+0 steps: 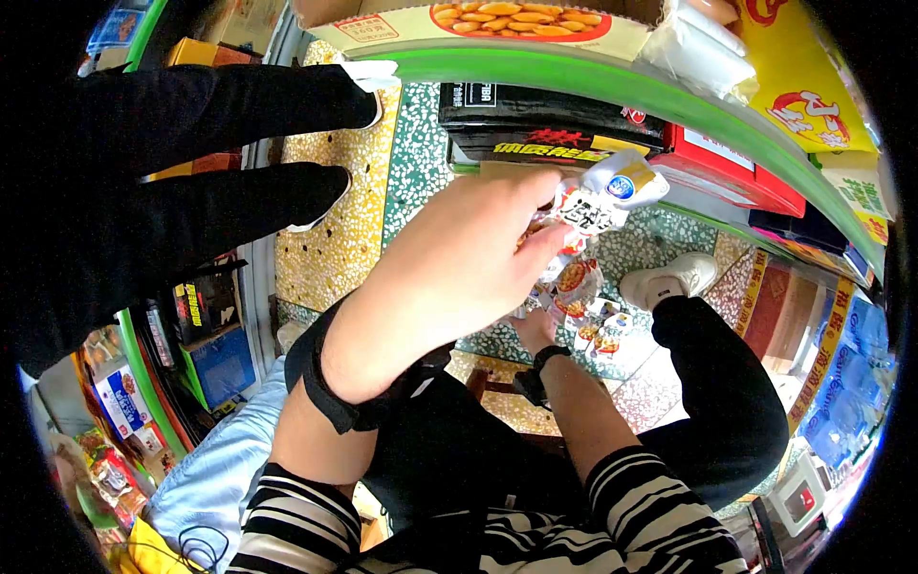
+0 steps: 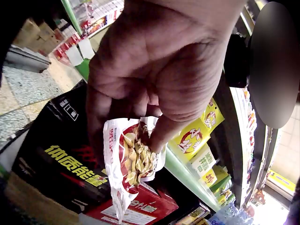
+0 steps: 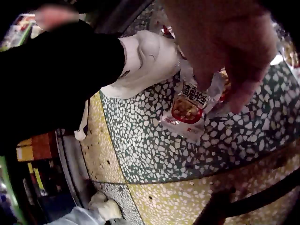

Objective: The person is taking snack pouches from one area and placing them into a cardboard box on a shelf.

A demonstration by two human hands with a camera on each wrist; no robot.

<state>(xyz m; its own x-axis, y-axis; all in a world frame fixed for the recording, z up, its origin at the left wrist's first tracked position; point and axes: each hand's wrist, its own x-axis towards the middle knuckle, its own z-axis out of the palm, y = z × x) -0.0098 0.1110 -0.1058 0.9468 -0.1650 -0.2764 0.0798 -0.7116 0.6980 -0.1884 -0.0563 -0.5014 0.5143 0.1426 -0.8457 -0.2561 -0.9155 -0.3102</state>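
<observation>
My left hand (image 1: 459,249) grips small white and red snack packets (image 1: 591,209), raised in front of the lower shelf. In the left wrist view, thumb and fingers of this hand (image 2: 150,70) hold a packet (image 2: 133,159) printed with a picture of peanuts. Down at the floor, my right hand (image 1: 535,330) has its thumb and fingers bent around a similar packet (image 3: 187,110), with a second one partly hidden under the fingers. More of these packets (image 1: 602,330) lie scattered on the speckled floor just beyond it.
Black boxes (image 1: 545,124) and a red box (image 1: 732,172) sit under the green shelf edge (image 1: 535,69). A white shoe (image 1: 669,277) stands beside the packets. Another person's black-trousered legs (image 1: 229,105) extend in from the left. Wrapped bottles (image 1: 851,344) line the right side.
</observation>
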